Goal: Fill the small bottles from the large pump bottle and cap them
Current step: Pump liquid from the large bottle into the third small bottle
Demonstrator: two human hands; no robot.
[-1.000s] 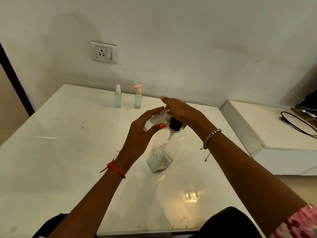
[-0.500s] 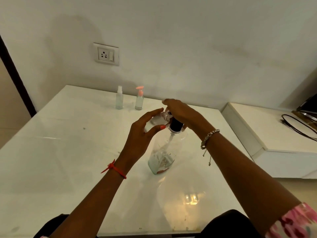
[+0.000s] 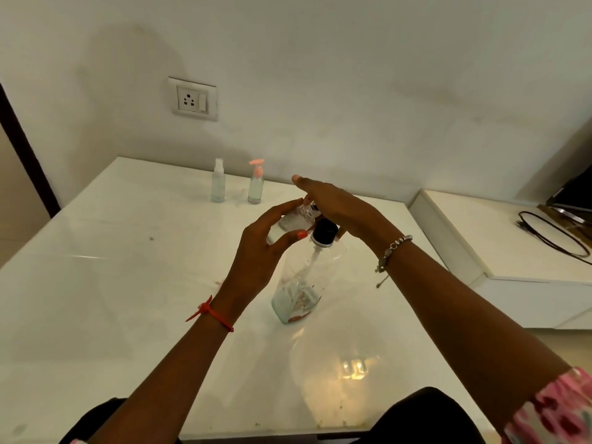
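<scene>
Our left hand point(image 3: 258, 251) grips the small clear bottle point(image 3: 293, 221), tilted along the 8-to-2 o'clock line with its mouth at the 2 o'clock end, just at 10 o'clock of the large pump bottle point(image 3: 299, 291) and its black collar point(image 3: 325, 232). Our right hand point(image 3: 339, 207), fingers straight, presses flat on the pump head and hides the spout; we judge the mouth must sit under it.
</scene>
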